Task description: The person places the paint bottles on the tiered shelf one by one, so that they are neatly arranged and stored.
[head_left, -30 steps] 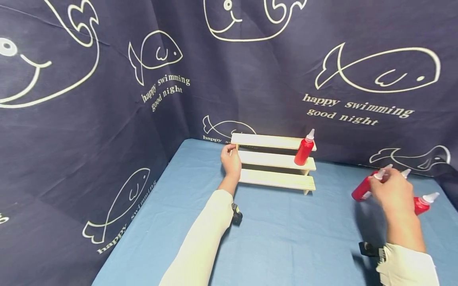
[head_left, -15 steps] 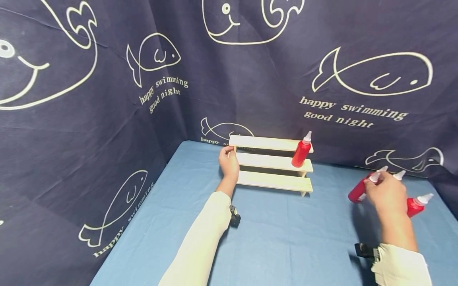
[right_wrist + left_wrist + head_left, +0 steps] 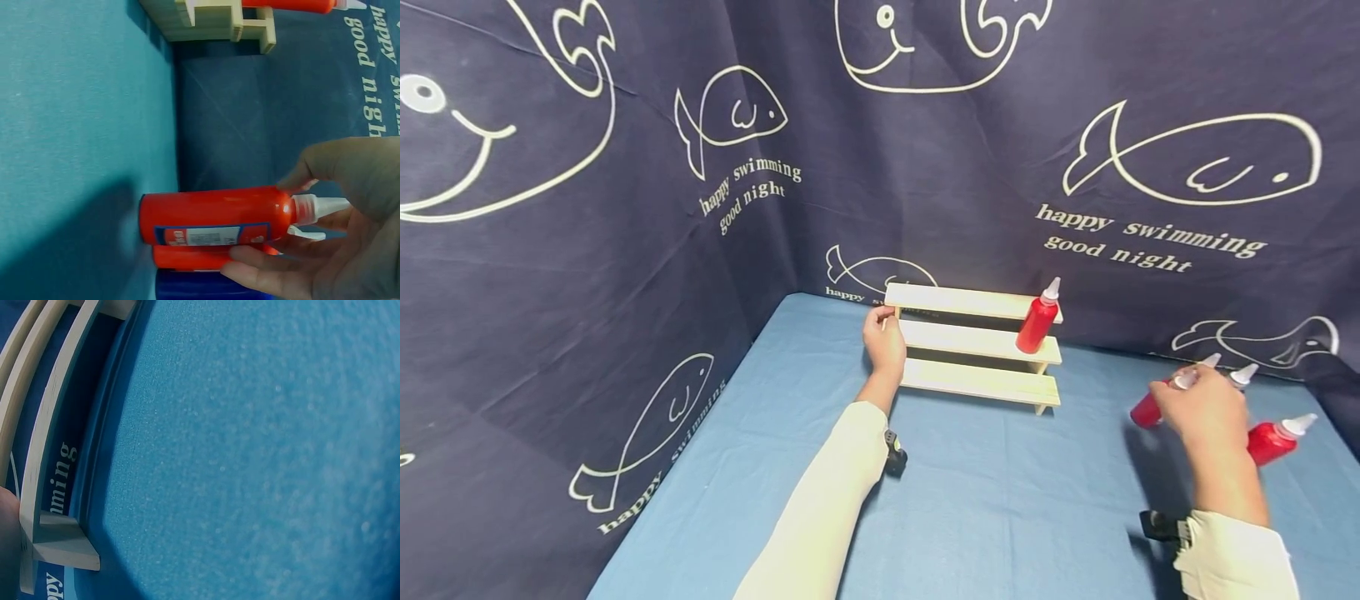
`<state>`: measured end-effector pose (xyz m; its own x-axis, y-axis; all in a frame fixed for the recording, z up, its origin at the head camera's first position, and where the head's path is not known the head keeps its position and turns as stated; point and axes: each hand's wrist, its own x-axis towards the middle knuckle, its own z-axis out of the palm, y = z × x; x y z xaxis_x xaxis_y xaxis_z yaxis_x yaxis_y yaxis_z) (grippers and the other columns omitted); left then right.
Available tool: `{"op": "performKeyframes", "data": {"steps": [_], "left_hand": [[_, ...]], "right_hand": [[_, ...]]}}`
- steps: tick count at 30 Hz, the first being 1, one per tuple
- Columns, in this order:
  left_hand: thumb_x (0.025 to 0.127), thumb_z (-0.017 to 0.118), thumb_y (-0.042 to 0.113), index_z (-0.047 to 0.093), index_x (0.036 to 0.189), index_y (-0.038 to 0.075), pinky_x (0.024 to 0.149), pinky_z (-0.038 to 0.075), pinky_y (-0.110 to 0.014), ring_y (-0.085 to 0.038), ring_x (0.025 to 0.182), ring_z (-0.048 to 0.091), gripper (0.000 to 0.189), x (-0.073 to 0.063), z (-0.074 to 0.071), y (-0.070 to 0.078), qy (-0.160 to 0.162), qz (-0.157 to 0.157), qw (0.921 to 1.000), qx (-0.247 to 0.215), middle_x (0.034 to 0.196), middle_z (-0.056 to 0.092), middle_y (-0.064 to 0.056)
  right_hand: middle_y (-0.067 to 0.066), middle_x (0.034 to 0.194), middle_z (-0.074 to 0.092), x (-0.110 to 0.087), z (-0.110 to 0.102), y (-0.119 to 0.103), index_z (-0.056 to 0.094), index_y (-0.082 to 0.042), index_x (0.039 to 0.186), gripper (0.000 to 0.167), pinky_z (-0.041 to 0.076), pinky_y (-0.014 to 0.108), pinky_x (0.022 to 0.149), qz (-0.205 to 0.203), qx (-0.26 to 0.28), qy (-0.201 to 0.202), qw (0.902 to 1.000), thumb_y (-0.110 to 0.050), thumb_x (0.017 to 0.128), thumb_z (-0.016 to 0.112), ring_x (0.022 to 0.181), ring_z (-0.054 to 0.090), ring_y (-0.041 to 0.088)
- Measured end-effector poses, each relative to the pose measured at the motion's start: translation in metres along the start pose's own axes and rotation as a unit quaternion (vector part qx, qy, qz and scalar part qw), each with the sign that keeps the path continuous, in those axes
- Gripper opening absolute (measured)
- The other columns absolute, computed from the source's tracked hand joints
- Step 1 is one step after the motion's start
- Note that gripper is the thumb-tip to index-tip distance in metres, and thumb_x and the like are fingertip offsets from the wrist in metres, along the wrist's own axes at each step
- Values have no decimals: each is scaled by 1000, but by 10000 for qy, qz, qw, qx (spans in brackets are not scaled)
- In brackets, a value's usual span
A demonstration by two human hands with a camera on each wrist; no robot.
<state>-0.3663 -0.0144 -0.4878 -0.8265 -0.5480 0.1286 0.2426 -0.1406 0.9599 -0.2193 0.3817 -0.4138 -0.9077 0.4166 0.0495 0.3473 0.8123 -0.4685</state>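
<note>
While the left hand grips the wooden rack by its left end, the right hand pinches a red bottle near its top, right of the rack. It should prove light, smooth and slightly squeezable, better held by the upper body than the nozzle. Its label is illegible; the curtain behind the rack reads "happy swimming" and "good night".

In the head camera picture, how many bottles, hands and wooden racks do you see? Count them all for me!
Bottles: 5 in sight, some partly hidden
Hands: 2
Rack: 1
Total: 8
</note>
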Motion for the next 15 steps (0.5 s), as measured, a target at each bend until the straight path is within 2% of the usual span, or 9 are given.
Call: {"op": "performKeyframes", "data": {"steps": [6,11,15], "left_hand": [[90,54,-6,69,102,-5,90,46,-28,-19,98,60,19,0,0,0,-37,2,10000,-14,99,66,-10],[90,54,-6,69,101,-5,92,46,-29,-22,101,60,19,1,0,-1,-59,-2,10000,-34,101,66,-12],[90,54,-7,69,101,-5,91,47,-29,-21,100,61,19,1,0,-2,-37,14,10000,-37,101,67,-15]], "right_hand": [[39,112,60,1,8,2,51,10,118,61,47,61,76,275,66,15,9996,-39,90,74,99,56,58],[37,111,61,0,10,1,52,8,118,59,47,60,75,341,123,130,9993,-37,89,76,100,56,57],[40,117,58,0,10,2,52,10,123,63,47,62,78,463,129,103,9988,-37,89,77,103,54,59]]}}
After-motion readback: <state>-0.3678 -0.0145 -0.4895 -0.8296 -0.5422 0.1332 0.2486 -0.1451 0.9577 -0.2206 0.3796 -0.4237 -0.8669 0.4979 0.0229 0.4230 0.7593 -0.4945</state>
